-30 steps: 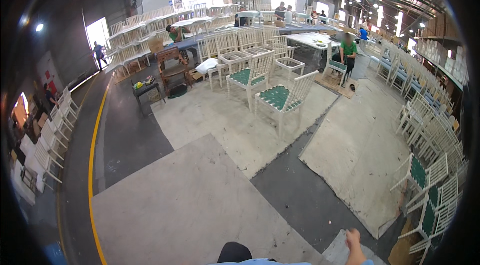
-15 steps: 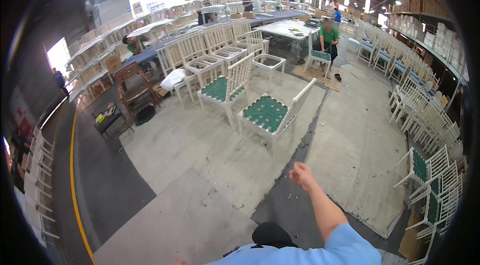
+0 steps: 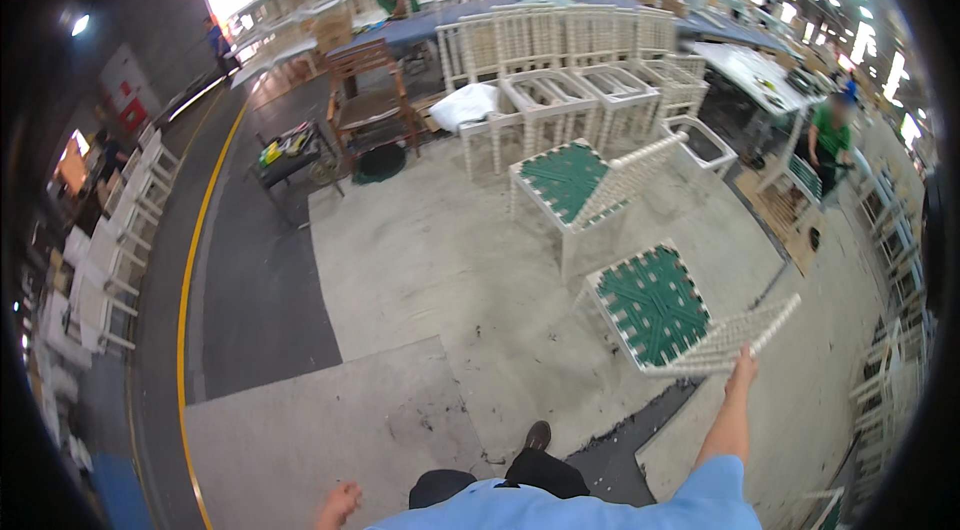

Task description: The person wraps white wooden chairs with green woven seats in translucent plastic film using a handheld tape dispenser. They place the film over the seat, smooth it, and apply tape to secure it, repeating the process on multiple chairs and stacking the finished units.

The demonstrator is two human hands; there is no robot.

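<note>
Chair (image 3: pixel 655 305) at right of centre, on pale mat (image 3: pixel 420 280), back toward the R side; looks upright, but legs mostly hidden, so can't tell if all feet are down. Frame prob. wood: stiff, light-to-mod. wt., OK for one hand but awkward b/c bulky. Green webbing on seat (image 3: pixel 655 308) prob. gives a bit, poor place to lift. Turned spindles prob. thin, could chip or crack if knocked. Best hold: top rail (image 3: pixel 778 320), or rail + seat edge w/ 2 hands; painted finish may be a bit slick.

R hand (image 3: pixel 742 368) at rail's near end, looks to be touching; fingers seem curled, can't tell if grip is closed. L hand (image 3: pixel 342 502) low, well apart, fingers loose, nothing seen in it.

2nd chair (image 3: pixel 565 180) just beyond, same webbing. Farther: brown chair (image 3: pixel 370 100), co-worker (image 3: pixel 832 138) in green.

No brands/labels readable; red-white panel (image 3: pixel 130 110) too small, blurred.
</note>
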